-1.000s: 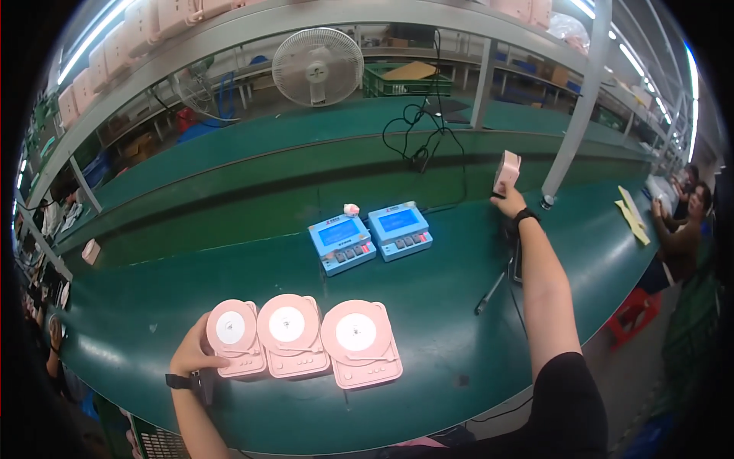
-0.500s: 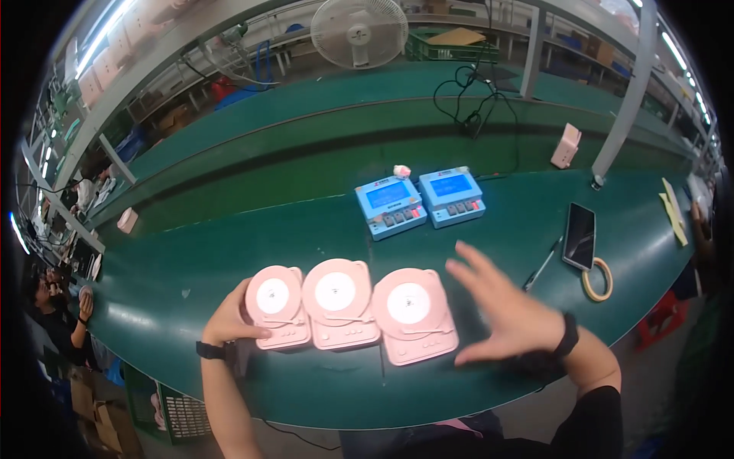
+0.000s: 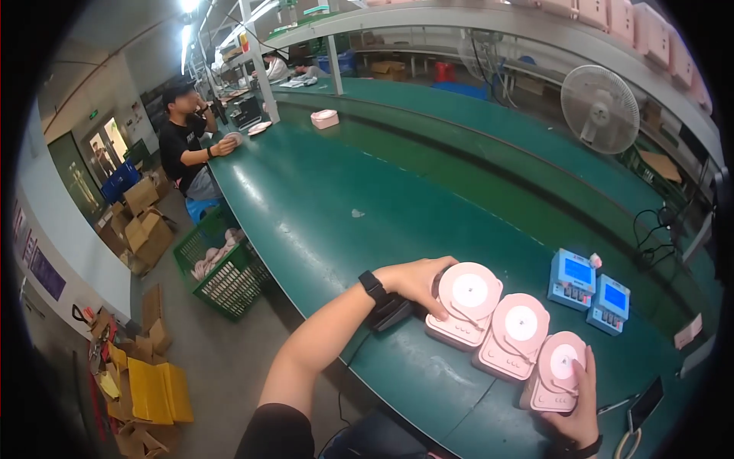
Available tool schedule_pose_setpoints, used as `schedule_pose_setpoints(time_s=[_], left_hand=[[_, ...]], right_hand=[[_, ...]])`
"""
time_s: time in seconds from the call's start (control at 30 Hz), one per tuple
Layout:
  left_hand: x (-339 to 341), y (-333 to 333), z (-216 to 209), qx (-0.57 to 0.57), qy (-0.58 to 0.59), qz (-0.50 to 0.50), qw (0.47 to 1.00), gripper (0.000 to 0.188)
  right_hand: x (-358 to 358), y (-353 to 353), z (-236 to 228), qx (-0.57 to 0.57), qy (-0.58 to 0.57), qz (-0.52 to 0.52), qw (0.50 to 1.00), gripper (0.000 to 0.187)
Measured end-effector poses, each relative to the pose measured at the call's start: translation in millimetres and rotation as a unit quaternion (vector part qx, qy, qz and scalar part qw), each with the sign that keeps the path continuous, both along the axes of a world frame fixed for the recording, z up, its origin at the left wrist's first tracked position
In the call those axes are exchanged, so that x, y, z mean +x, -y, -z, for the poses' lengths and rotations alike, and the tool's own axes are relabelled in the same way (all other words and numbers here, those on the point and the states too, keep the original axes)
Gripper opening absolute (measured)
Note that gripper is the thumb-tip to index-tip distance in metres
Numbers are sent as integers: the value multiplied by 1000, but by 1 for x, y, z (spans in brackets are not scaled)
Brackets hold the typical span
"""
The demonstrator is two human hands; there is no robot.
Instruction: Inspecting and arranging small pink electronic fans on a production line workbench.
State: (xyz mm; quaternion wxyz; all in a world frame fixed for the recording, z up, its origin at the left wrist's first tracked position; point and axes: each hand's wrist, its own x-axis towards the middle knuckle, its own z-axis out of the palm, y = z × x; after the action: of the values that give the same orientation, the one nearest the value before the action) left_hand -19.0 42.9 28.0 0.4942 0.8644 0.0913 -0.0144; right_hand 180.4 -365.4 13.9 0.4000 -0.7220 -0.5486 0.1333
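Three pink turntable-shaped devices stand side by side in a row, each with a white disc and a small tone arm. Wrapped round the outer side of the left turntable (image 3: 468, 293) is my left hand (image 3: 417, 281), its thumb on the near edge. My right hand (image 3: 579, 409) grips the right turntable (image 3: 552, 380), fingers along its outer side and thumb at the front. Between them, the middle turntable (image 3: 520, 327) is touched by neither hand. Under my left wrist lies a dark object (image 3: 391, 314), partly covered by the hand.
Two blue devices with lit screens (image 3: 573, 271) (image 3: 612, 298) stand beyond the row. A phone (image 3: 647, 402), a pen (image 3: 616, 405) and a tape roll (image 3: 628, 444) lie at the right. A co-worker (image 3: 183, 145) sits at the far left. Below the bench edge stands a green crate (image 3: 229, 287).
The view has swung left, bringing the co-worker and floor boxes into sight. My right hand, spread beside the right turntable before, now holds it. My left hand stays on the left one.
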Motion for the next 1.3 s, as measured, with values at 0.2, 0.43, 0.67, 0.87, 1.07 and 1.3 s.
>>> schedule_pose_setpoints(time_s=[0.2,0.43,0.67,0.87,1.07,1.3], left_hand=[[-3,-4,7,-4,42,5,999,97],[9,2,1,5,27,6,1000,98],[4,0,6,2,26,4,1000,99],[4,1,2,5,15,5,1000,98],[7,0,6,-5,34,10,999,98],[4,-1,1,20,16,12,1000,94]], right_hand=[[-16,-13,-4,30,-18,25,999,93],[-10,-2,-1,53,18,46,997,97],[-12,-4,2,46,-20,34,998,93],[-11,-6,1,66,-104,44,991,83],[-13,-8,4,109,-143,70,981,71],[-6,-5,8,82,-209,58,973,77]])
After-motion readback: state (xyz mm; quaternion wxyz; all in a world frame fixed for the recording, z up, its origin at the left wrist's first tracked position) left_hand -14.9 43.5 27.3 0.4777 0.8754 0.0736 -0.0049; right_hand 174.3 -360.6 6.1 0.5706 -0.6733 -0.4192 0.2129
